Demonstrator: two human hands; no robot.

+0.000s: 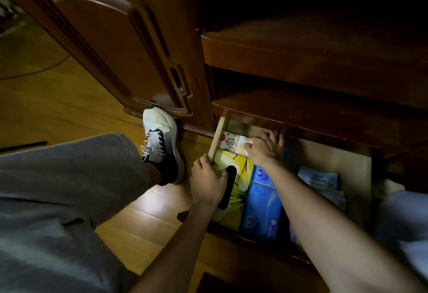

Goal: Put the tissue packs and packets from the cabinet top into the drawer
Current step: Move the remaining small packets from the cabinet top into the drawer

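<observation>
Right fingers [275, 138] gripping pale packet [244, 142], left fingers [203, 161] curled over drawer [214, 139] wall, shelf [301, 116] overhanging

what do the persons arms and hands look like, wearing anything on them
Both forearms are bare, with no sleeves, watch or gloves in view. The left hand wears a thin ring on one finger. The right hand shows no jewellery that I can make out, though its fingers are partly blurred in the dim light.

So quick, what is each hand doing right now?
Left hand: grips the drawer's side wall.
Right hand: holds a pale small packet at the drawer's back.
</observation>
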